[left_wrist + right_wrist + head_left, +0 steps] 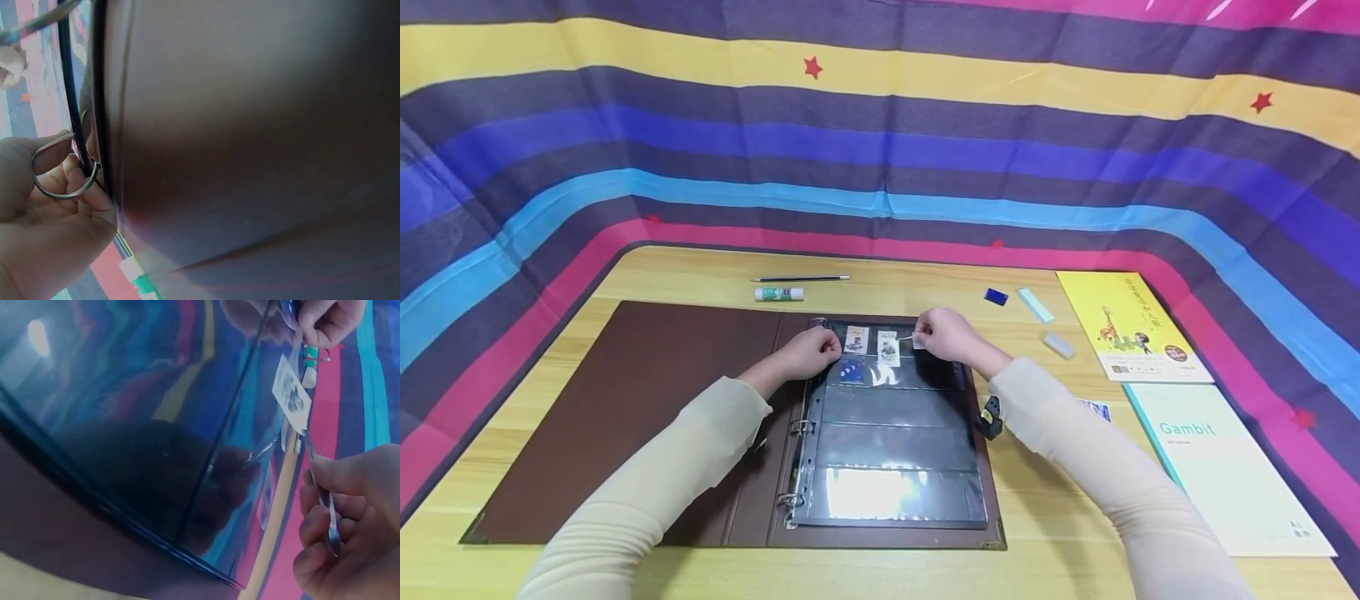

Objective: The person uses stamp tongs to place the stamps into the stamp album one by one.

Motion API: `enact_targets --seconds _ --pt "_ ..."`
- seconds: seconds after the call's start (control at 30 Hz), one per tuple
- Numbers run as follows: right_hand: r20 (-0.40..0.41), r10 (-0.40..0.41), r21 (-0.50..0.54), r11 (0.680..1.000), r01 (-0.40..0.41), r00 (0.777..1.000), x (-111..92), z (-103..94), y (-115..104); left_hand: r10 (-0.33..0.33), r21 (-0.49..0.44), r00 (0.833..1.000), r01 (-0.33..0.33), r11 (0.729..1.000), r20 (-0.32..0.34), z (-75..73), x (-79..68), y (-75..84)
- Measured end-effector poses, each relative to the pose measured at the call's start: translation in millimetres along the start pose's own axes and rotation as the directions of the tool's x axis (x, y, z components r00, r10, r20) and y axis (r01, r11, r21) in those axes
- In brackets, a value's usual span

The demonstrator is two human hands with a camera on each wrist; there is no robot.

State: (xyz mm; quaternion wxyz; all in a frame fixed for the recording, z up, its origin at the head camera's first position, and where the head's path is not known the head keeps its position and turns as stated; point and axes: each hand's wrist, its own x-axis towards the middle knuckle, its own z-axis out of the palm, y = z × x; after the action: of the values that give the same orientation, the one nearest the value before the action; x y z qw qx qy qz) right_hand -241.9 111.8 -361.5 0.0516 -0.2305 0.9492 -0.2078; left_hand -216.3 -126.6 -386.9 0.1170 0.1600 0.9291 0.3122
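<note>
An album binder (580,417) lies spread on the table, with a clear-pocketed black stock page (895,408) on its rings. My right hand (947,333) pinches metal tweezers (326,509), whose tips meet a pale stamp with a dark picture (292,397) over the top pocket row. My left hand (811,352) is at the page's upper left, beside the top ring (65,194). In the left wrist view its thumb and fingers pinch the page's edge. Close by, another stamp (857,340) shows in the top row. Below that is a blue stamp (852,371).
Beyond the binder lie a pencil (801,278) and a glue stick (778,294). To the right are a small dark-blue piece (996,297), a pale strip (1036,305), a whitish block (1058,344), a yellow booklet (1131,325) and a Gambit notebook (1232,467).
</note>
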Motion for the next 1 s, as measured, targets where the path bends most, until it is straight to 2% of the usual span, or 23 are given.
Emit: enact_targets --seconds 0.33,0.67,0.77,1.0 --pt "0.131 -0.052 -0.028 0.998 0.056 0.990 -5 0.7 -2 -0.015 0.001 1.000 0.015 1.000 0.002 -0.8 -1.5 1.2" --pt "0.254 -0.150 -0.029 0.986 0.162 0.956 2 -10.1 6 -0.016 0.011 1.000 0.016 1.000 0.004 -0.6 -0.8 3.6" --pt "0.259 -0.162 -0.039 0.983 0.178 0.952 4 -12.1 8 -0.019 0.010 1.000 0.019 1.000 0.005 -0.9 -1.1 4.3" --pt "0.197 -0.160 -0.042 0.984 0.172 0.967 4 -10.8 7 -0.034 0.005 0.999 0.034 0.999 0.013 -2.2 -2.7 5.6"
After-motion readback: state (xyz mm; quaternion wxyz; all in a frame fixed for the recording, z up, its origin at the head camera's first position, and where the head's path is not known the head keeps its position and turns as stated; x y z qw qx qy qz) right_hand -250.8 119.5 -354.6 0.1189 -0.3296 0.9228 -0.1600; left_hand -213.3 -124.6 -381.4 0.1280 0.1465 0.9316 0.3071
